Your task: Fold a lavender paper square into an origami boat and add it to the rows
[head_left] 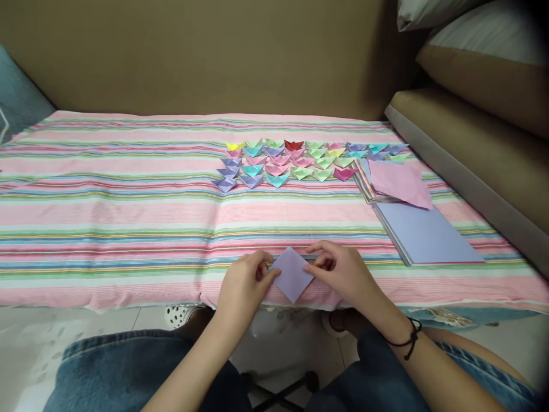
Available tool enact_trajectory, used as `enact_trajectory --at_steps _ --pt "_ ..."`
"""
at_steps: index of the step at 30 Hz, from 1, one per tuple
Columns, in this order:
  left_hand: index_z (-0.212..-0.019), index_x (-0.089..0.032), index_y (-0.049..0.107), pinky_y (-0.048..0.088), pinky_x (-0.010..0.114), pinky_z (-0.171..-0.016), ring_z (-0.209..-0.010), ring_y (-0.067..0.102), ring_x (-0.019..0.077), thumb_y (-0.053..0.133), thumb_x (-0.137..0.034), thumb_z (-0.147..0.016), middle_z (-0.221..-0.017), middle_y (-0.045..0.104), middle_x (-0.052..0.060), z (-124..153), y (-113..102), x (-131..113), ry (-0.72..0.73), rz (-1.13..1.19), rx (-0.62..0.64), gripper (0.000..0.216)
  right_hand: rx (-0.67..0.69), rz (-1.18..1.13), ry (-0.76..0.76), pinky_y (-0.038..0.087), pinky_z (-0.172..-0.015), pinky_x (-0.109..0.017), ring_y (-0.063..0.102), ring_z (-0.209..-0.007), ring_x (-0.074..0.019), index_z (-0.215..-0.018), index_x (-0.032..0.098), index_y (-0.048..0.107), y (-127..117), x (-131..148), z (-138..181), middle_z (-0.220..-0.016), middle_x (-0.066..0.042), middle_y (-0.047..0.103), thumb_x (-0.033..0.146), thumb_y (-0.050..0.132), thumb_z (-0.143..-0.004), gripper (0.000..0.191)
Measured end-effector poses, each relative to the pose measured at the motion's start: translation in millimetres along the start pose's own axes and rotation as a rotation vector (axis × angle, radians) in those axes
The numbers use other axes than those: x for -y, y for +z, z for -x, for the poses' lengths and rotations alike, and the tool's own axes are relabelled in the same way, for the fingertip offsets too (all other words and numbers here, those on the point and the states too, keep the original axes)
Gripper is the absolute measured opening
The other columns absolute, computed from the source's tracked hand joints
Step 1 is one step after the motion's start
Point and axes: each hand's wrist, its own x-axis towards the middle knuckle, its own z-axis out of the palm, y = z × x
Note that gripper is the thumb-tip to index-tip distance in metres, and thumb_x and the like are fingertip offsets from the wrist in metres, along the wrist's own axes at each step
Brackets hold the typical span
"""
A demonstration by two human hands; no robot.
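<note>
A small lilac square of origami paper is turned cornerwise near the front edge of the striped cloth. Its left corner is pinched between the thumb and fingers of my left hand. On the other side, my right hand pinches the right corner, thumb on top and index finger behind. Whether the paper has several layers I cannot tell. Beyond my hands, rows of folded paper boats in purple, pink, green, blue, yellow and red stand on the cloth.
To the right lies a stack of lilac paper sheets, with a pile topped by a pink sheet behind it. A brown cushioned backrest closes the far side. Cushions are heaped at the right. The striped cloth has a few wrinkles.
</note>
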Motion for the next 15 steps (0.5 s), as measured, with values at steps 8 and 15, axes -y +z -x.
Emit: enact_trajectory --at_steps 8,15 --pt "-0.106 -0.021 0.063 0.046 0.037 -0.075 -0.091 0.051 0.0227 0.047 -0.009 -0.085 -0.101 0.058 0.009 4 7 1 0.545 -0.316 -0.003 0.029 0.007 0.293 -0.473 0.048 -0.077 -0.037 0.053 -0.09 -0.0215 -0.108 0.026 0.064 4 4 4 -0.093 -0.007 0.056 0.005 0.048 -0.081 0.038" --pt "-0.111 -0.017 0.061 0.047 0.04 -0.077 -0.097 0.055 0.0243 0.048 -0.017 -0.088 -0.111 0.062 0.01 7 -3 6 0.621 -0.414 0.124 0.027 0.05 0.329 -0.515 0.049 -0.077 -0.04 0.052 -0.091 -0.023 -0.105 0.021 0.068 -3 -3 6 -0.095 -0.009 0.056 0.011 0.054 -0.083 0.028"
